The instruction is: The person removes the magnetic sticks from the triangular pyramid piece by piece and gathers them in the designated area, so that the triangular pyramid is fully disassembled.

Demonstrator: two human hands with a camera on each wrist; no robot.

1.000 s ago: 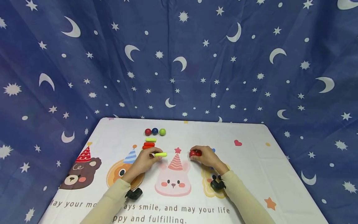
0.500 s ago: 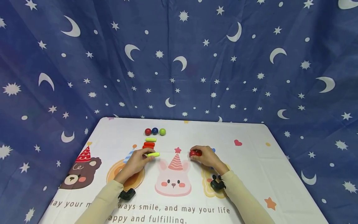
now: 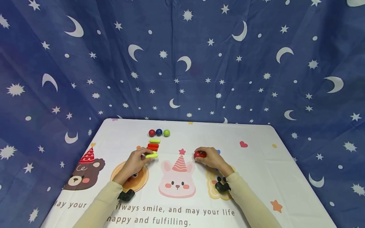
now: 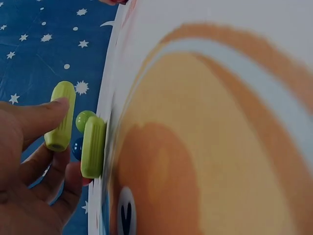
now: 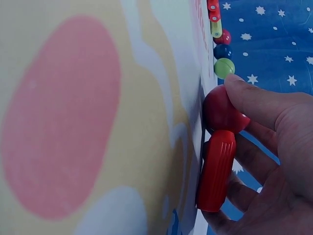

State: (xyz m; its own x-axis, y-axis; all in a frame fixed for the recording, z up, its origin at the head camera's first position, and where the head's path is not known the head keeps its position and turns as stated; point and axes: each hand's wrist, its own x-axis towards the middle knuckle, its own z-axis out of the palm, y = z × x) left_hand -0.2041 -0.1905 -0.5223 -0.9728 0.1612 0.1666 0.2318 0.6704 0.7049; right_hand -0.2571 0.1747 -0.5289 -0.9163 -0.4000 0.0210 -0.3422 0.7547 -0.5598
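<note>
My left hand [image 3: 137, 161] pinches a yellow-green ribbed cylinder [image 4: 61, 117] between thumb and fingers, above the tablecloth. Just beyond it lies a second yellow-green cylinder [image 4: 94, 147], mostly covered by the held one in the head view. Two red cylinders [image 3: 153, 145] and another yellow-green cylinder [image 3: 155, 141] continue this row away from me. To the right, my right hand [image 3: 212, 157] holds a red ball [image 5: 224, 110] low at the tablecloth, its thumb on the ball. A red ribbed cylinder [image 5: 216, 171] sits against that ball, beneath the curved fingers.
At the far end of the row, a red ball [image 3: 152, 133], a blue ball [image 3: 159, 132] and a green ball [image 3: 166, 133] stand side by side. The white tablecloth [image 3: 228, 136] bears printed animals and lettering. A blue star-patterned curtain [image 3: 182, 63] hangs behind the table.
My left hand has moved left with the yellow-green cylinder, up to the near end of the row. The right hand stays in place with the red ball.
</note>
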